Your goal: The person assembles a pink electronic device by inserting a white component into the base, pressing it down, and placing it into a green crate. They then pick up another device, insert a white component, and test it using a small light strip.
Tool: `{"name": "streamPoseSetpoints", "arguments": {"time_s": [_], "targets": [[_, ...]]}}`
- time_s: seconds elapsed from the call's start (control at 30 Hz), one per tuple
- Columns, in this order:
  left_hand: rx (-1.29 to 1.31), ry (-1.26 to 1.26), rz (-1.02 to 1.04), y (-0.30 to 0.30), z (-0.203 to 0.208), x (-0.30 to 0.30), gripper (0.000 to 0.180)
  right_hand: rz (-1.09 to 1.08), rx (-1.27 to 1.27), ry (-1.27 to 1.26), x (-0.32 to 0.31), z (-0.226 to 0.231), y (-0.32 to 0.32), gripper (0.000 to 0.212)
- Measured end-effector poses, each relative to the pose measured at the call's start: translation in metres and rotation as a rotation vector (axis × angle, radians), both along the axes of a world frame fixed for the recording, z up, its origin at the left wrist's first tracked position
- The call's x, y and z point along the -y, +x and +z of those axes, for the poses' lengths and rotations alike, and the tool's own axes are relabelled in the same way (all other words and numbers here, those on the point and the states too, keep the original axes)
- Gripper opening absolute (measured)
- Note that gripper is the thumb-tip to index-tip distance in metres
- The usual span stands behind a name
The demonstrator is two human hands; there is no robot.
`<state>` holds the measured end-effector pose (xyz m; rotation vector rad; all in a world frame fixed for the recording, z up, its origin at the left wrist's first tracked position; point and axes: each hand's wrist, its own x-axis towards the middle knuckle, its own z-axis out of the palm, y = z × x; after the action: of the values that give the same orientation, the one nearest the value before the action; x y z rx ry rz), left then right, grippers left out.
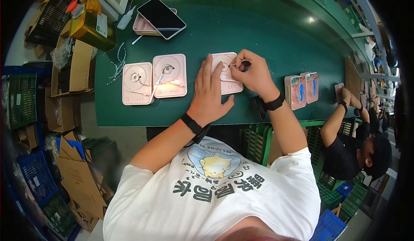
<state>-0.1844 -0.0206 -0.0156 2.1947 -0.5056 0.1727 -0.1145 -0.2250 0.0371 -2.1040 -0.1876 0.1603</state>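
A pale pink plastic housing (233, 87) with a round recess lies flat on the green table in front of me. My left hand (206, 93) rests over its left side with the fingers stretched out. At its upper right my right hand (254, 73) is pinched closed near the recess; what the fingertips hold is too small to make out. To the left lie two similar housings, one (130, 96) beside the other (160, 59), each with a round part and thin wires. Bright light falls on the second. Farther right are two pink housings (294, 106) (311, 100) with blue strips inside.
Toward the back left, a dark-screened phone (161, 17) lies on a pink housing, beside a white squeeze bottle (126, 19). A yellow metal can (95, 29) and loose wires (118, 66) are at the left edge. A co-worker (345, 150) works at the right.
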Motion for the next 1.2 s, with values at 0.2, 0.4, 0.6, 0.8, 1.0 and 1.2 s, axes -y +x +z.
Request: {"name": "streamPoseSetpoints", "arguments": {"time_s": [0.2, 0.4, 0.6, 0.8, 1.0, 1.2], "targets": [[0.018, 0.022, 0.007, -0.001, 0.000, -0.001, 0.108, 0.064, -0.010, 0.010, 0.003, 0.008, 0.002, 0.021], [0.018, 0.023, 0.002, 0.001, 0.000, 0.000, 0.107, 0.085, 0.101, 0.000, 0.008, 0.000, 0.006, 0.018], [-0.001, 0.045, 0.007, 0.000, -0.001, 0.002, 0.107, -0.039, -0.003, -0.010, -0.005, 0.000, 0.005, 0.030], [-0.004, 0.045, 0.016, 0.000, 0.000, 0.001, 0.108, 0.071, -0.075, -0.067, 0.001, 0.023, -0.001, 0.023], [0.012, 0.030, 0.010, 0.001, 0.000, 0.001, 0.108, -0.003, 0.018, 0.082, 0.003, 0.007, -0.002, 0.024], [-0.002, 0.035, 0.006, -0.001, -0.001, 0.000, 0.109, -0.069, 0.038, 0.070, -0.008, 0.005, -0.004, 0.033]]}}
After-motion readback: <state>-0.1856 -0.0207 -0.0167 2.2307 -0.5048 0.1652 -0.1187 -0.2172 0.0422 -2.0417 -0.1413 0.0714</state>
